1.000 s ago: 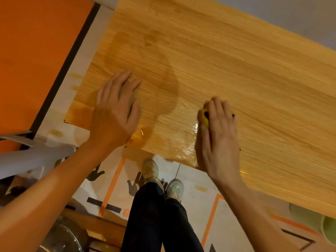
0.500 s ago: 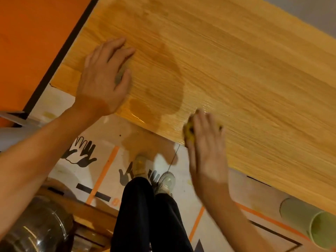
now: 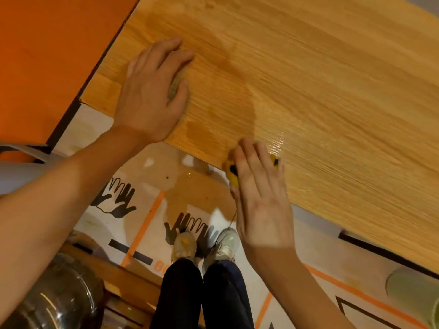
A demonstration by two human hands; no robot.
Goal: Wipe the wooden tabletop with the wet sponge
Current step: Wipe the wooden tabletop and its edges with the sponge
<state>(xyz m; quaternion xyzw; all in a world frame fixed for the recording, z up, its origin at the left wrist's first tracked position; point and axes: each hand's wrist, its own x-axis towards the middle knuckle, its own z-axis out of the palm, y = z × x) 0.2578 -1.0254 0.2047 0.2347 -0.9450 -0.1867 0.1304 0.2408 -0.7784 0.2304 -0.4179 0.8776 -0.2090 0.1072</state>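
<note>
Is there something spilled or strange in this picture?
Yes. A brownish puddle lies on the floor below the table edge, near the shoes. The right hand presses the sponge at that edge, so water may be dripping off.

Legible markings: none could be read in full.
The floor mat [image 3: 142, 224] bore black handprint symbols [image 3: 190, 227], orange lines and black bars; a cut-off orange fragment [image 3: 159, 265] by the trouser leg resembled "8", too partial to read. The wooden surface [image 3: 332, 91] carried no lettering.
</note>
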